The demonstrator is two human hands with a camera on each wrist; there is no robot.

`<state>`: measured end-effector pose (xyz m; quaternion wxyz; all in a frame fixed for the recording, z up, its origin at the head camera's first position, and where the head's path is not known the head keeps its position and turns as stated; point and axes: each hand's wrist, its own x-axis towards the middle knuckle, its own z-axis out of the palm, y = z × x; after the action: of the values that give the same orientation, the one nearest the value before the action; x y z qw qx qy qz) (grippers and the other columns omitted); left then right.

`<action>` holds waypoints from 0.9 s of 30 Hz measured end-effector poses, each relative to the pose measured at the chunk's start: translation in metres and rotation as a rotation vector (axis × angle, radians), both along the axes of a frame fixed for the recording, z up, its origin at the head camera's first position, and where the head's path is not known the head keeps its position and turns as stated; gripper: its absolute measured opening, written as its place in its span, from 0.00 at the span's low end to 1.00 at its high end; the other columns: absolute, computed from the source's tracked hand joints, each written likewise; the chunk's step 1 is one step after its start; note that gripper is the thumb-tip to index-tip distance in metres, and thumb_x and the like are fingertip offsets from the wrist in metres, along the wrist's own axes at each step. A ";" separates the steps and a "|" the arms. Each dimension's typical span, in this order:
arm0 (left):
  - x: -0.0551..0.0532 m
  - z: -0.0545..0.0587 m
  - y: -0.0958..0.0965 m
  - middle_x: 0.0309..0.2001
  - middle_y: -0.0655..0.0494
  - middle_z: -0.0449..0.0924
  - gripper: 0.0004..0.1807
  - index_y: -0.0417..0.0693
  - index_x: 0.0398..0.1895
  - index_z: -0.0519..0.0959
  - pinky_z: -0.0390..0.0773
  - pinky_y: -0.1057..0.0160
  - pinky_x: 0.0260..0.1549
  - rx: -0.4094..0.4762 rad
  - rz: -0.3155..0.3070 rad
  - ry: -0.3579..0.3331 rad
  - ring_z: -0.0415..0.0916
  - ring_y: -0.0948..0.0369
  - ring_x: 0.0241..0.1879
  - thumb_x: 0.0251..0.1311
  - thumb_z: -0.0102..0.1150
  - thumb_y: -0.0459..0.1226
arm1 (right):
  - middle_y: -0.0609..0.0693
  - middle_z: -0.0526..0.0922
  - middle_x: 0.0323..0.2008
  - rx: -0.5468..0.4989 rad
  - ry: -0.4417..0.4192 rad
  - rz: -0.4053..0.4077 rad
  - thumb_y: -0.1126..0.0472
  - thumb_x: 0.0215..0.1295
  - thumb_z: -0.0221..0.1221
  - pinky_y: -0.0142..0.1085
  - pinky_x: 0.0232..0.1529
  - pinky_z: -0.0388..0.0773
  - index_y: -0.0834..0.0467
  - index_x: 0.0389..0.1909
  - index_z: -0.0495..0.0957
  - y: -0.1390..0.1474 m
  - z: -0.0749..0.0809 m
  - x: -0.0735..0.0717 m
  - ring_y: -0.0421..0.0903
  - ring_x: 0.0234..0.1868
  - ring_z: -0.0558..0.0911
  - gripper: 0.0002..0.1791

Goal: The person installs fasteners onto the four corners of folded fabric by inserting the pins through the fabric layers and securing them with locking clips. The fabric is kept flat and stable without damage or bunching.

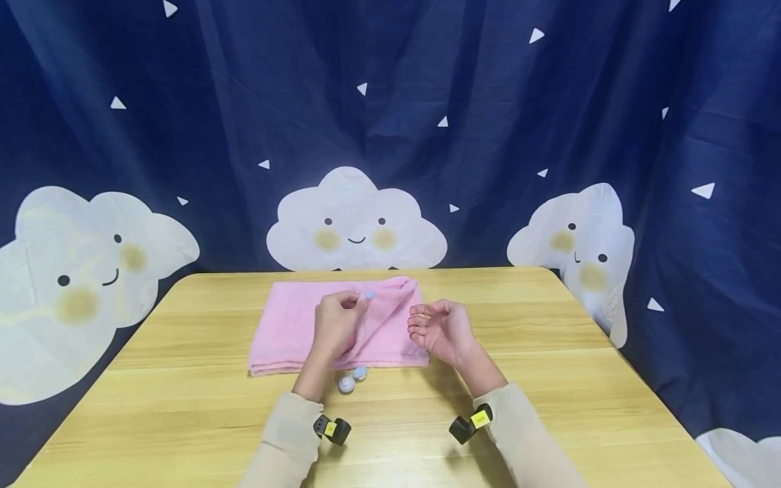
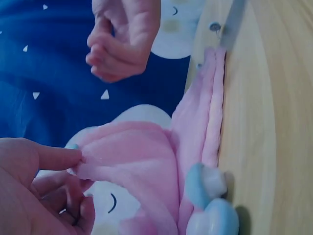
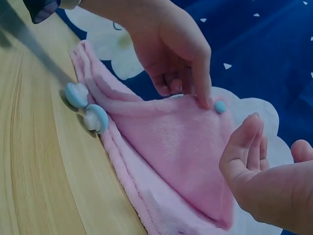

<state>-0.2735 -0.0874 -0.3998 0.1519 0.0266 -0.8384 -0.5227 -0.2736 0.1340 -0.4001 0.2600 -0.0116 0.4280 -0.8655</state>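
Note:
A folded pink plush cloth (image 1: 293, 318) lies on the table, one layer lifted and slanting. My left hand (image 1: 338, 325) pinches the edge of that layer between thumb and finger, as the left wrist view shows. A small round blue piece (image 3: 220, 106) sits at the pinched edge, beside the left fingertip. Over the cloth's right end hovers my right hand (image 1: 442, 331), fingers loosely bent, holding nothing and apart from the cloth. Two small blue-and-white mushroom-shaped pieces, one white-topped (image 1: 346, 384) and one bluish (image 1: 360, 373), lie at the cloth's front edge.
The wooden table (image 1: 549, 379) ends at a dark blue curtain (image 1: 390, 102) printed with clouds and triangles. In the left wrist view, a small round bluish item (image 2: 215, 26) shows beyond the cloth's far end; its kind is unclear. A black strap device sits on each wrist.

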 end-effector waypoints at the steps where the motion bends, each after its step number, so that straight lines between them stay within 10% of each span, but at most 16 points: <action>1: -0.001 0.000 -0.002 0.35 0.50 0.90 0.10 0.45 0.40 0.89 0.81 0.54 0.47 0.017 0.011 0.001 0.86 0.55 0.38 0.60 0.69 0.40 | 0.53 0.75 0.33 -0.006 -0.002 0.001 0.59 0.71 0.31 0.32 0.39 0.76 0.62 0.39 0.72 0.000 0.000 0.000 0.45 0.36 0.76 0.20; 10: -0.012 -0.009 -0.022 0.38 0.40 0.89 0.14 0.34 0.51 0.84 0.80 0.73 0.22 0.193 0.043 -0.020 0.83 0.65 0.21 0.64 0.61 0.31 | 0.53 0.75 0.33 -0.001 -0.010 -0.005 0.61 0.68 0.31 0.33 0.38 0.75 0.62 0.40 0.72 0.001 0.000 -0.001 0.46 0.36 0.76 0.20; 27: -0.015 -0.014 -0.039 0.68 0.35 0.72 0.32 0.33 0.73 0.63 0.71 0.51 0.67 0.225 -0.082 -0.252 0.71 0.44 0.67 0.68 0.55 0.36 | 0.54 0.76 0.31 0.060 -0.010 -0.033 0.61 0.69 0.34 0.32 0.35 0.77 0.64 0.36 0.73 -0.002 -0.005 -0.002 0.46 0.33 0.77 0.19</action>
<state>-0.2889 -0.1261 -0.4134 0.0200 0.0744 -0.7875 -0.6115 -0.2757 0.1319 -0.4052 0.2479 0.0076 0.4525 -0.8566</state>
